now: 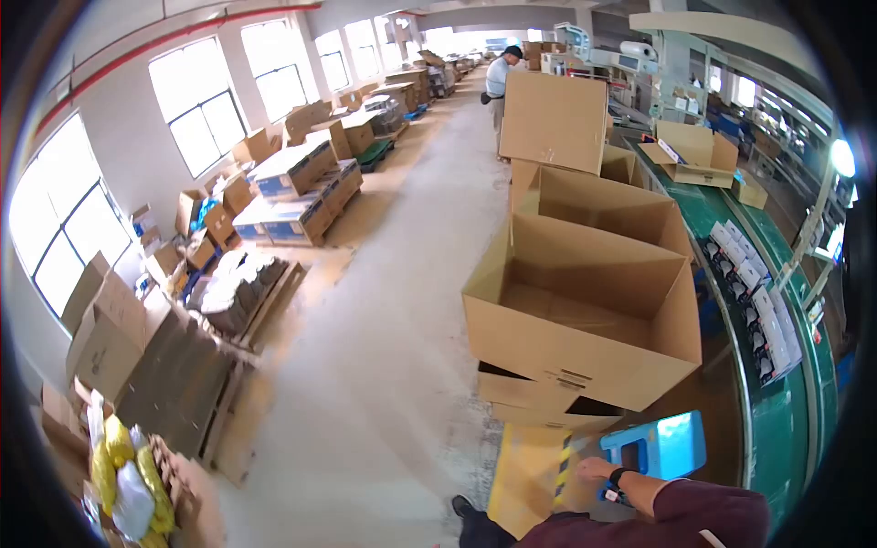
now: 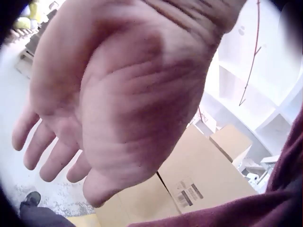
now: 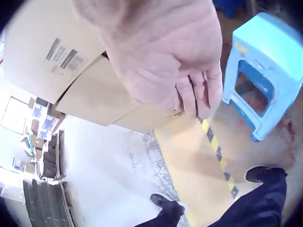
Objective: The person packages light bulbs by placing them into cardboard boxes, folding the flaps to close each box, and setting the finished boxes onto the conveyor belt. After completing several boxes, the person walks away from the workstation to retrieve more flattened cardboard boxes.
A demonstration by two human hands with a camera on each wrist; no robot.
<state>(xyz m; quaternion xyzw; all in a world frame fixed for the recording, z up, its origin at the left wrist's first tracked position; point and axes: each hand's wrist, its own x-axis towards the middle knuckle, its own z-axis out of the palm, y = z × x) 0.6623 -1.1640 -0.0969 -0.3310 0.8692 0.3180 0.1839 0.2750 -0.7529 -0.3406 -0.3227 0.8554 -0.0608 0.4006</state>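
Observation:
My right hand (image 1: 596, 468), with a dark band at the wrist, hangs beside a blue plastic stool (image 1: 681, 445). In the right wrist view its fingers (image 3: 201, 94) hang loosely curled, holding nothing, between the stool and a cardboard box (image 3: 94, 94). My left hand (image 2: 118, 104) shows palm-on in the left wrist view, fingers extended and nothing in them; the head view leaves it out. Behind it appears a labelled cardboard box (image 2: 189, 175). A large open-topped carton (image 1: 585, 310) stands in front of me, stacked on other boxes.
More open cartons (image 1: 603, 205) line up behind the nearest one. Along the right runs a green conveyor (image 1: 776, 429) carrying several small white boxes (image 1: 740, 256). Pallets with boxes (image 1: 301, 201) line the left wall beside a grey aisle (image 1: 365, 365). A person (image 1: 498, 78) stands farther back.

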